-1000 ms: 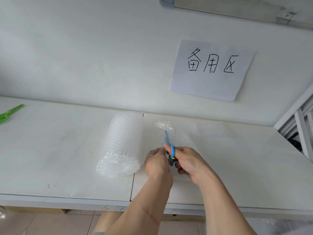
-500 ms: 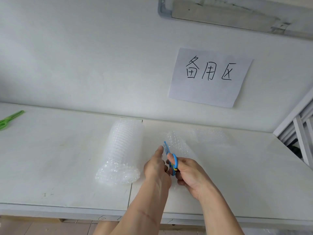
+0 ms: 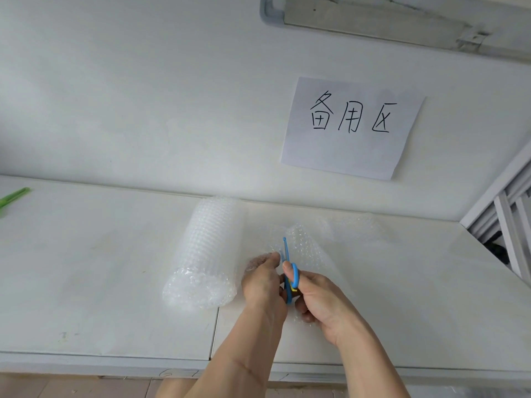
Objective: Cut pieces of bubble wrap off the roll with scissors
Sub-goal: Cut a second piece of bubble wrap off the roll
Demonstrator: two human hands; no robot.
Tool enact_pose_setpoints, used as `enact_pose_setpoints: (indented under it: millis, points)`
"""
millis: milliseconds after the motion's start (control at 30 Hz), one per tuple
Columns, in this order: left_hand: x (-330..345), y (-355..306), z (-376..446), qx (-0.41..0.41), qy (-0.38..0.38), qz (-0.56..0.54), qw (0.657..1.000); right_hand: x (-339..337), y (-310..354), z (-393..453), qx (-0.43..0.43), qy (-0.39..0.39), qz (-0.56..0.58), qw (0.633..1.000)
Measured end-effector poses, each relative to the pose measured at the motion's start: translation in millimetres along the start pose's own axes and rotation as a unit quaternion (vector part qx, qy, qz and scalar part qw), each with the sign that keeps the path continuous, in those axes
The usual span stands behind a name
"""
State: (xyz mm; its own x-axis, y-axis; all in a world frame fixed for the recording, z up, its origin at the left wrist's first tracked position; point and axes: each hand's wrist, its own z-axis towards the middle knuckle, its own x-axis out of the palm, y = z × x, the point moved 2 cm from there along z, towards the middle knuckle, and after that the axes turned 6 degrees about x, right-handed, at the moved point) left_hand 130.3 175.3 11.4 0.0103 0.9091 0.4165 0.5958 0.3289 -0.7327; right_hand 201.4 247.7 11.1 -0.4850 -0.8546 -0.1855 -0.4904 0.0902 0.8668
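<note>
A clear bubble wrap roll (image 3: 205, 251) lies on the white table (image 3: 86, 268), its loose sheet (image 3: 307, 248) unrolled to the right. My right hand (image 3: 324, 305) grips blue scissors (image 3: 288, 271), thumb through the handle loop, blades pointing away into the sheet. My left hand (image 3: 263, 280) pinches the sheet's near edge just left of the blades. The sheet's right part is lifted and curls up beside the scissors.
Another flat piece of bubble wrap (image 3: 356, 228) lies further right near the wall. A green tool (image 3: 11, 198) sits at the table's far left. A paper sign (image 3: 350, 127) hangs on the wall. A white rack (image 3: 508, 225) stands at the right.
The scissors have advanced further into the sheet, and the cut part right of the blades has lifted and curled. My left hand has shifted its hold along the edge.
</note>
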Motion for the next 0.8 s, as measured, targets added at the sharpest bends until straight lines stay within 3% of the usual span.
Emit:
enact_pose_setpoints:
  millis: [467, 800]
  points:
    - [4.3, 2.4, 1.2, -0.014, 0.004, -0.038, 0.999, -0.3, 2.2, 1.9, -0.021, -0.016, -0.055, 0.998]
    - [3.0, 0.9, 1.4, -0.021, -0.011, 0.024, 0.999, -4.3, 10.9, 8.8, -0.01, -0.025, -0.06, 0.998]
